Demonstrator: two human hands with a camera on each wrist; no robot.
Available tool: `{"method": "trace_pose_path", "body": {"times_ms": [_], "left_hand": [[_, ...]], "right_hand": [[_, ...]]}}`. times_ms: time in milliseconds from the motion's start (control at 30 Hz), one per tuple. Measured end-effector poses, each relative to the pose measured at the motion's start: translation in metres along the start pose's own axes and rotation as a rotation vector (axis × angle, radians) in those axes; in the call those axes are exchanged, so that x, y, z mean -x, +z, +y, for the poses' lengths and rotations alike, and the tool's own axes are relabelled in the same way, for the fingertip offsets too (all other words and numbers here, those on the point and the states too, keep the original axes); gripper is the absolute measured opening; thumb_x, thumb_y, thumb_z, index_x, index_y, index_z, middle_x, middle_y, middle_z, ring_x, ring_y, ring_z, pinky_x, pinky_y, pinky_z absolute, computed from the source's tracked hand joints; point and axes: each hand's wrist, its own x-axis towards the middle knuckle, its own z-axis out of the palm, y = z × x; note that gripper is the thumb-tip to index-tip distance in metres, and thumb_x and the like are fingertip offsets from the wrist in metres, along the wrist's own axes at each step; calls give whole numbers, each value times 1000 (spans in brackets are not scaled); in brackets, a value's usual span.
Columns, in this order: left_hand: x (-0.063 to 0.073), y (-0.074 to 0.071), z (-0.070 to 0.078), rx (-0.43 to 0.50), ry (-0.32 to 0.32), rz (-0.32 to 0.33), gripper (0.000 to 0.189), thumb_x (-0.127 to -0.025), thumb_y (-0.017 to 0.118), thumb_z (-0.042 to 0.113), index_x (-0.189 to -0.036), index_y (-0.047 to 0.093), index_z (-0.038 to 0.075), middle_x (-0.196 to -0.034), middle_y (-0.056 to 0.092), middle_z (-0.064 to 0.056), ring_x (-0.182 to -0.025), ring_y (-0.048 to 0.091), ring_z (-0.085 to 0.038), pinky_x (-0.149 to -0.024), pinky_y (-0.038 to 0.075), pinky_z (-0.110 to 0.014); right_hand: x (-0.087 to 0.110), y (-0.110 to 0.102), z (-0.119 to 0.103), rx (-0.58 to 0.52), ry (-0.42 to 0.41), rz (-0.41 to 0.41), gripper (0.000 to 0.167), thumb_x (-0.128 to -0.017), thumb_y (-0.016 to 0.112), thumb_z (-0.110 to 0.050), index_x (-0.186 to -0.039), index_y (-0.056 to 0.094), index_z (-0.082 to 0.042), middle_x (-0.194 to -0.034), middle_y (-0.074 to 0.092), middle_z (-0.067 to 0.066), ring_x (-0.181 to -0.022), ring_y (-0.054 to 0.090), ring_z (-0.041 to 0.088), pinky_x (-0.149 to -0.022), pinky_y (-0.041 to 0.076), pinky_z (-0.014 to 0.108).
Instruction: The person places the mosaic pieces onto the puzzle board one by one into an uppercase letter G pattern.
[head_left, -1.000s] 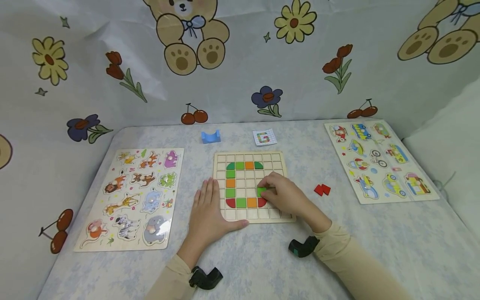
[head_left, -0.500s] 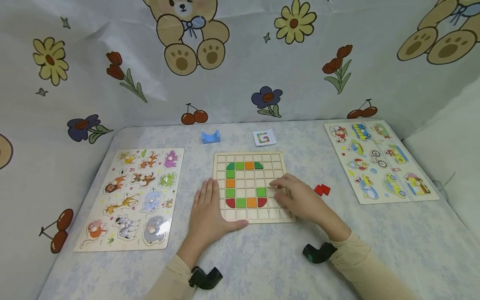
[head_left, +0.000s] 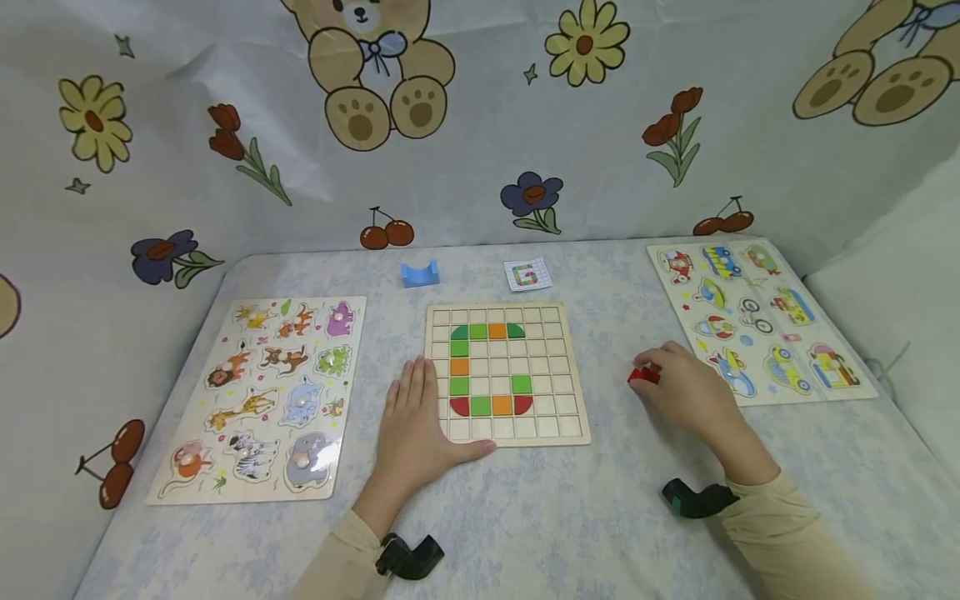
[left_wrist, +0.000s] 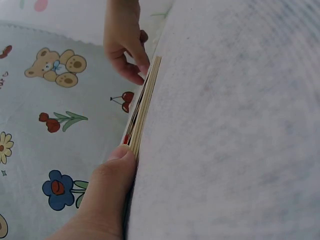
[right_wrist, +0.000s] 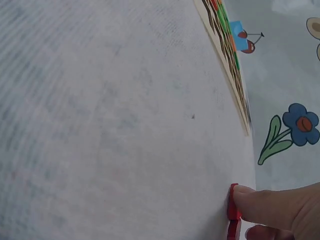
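Note:
The wooden grid board lies mid-table, with green, orange and red tiles set in its squares in a broken ring. My left hand rests along its left and front edges, fingers straight and thumb spread; in the left wrist view the thumb touches the board's edge. Away to the right of the board, my right hand pinches at a small red tile between thumb and forefinger. A second red tile lies against the first one in the right wrist view; the hand partly hides the pair.
An animal puzzle board lies at the left and a vehicle puzzle board at the right, close to my right hand. Behind the grid board are a blue stand and a pattern card.
My right hand has let go of the green tile on the grid board and moved right to the red tiles, where its fingers have closed. The left hand stays in place.

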Motion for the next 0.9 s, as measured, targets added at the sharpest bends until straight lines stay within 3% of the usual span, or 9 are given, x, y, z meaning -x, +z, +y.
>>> {"method": "trace_pose_path", "body": {"times_ms": [233,433,667,900], "left_hand": [[-1,1,-1,-5,-1,1,145,-58,59,94,-160,4,5,-169,2,-10,-157,-2,-27,-126,5,-51],[-1,1,-1,-15,-5,-7,146,-58,57,95,-160,3,6,-169,1,-10,-157,-3,-26,-126,5,-51],[-1,1,-1,-14,-6,-8,146,-58,57,95,-160,3,6,-169,0,-10,-157,-3,-26,-126,5,-50],[-1,0,-1,-19,-14,-19,146,-58,57,95,-160,2,6,-169,0,-10,-157,-3,-26,-126,5,-50]], "right_hand": [[-2,1,2,-60,-31,-16,21,-90,73,-20,-107,69,-8,-105,63,11,-91,60,25,-74,52,42],[-7,7,-6,-174,-76,-23,13,-92,71,-15,-100,60,-16,-91,64,3,-75,54,19,-64,45,30],[-22,16,-48,-322,-109,-6,10,-95,68,-17,-103,62,-18,-96,65,1,-66,48,17,-59,42,27],[-40,30,-92,-391,-158,-56,14,-94,70,-18,-106,63,-19,-95,63,-1,-63,47,16,-59,43,27]]}}
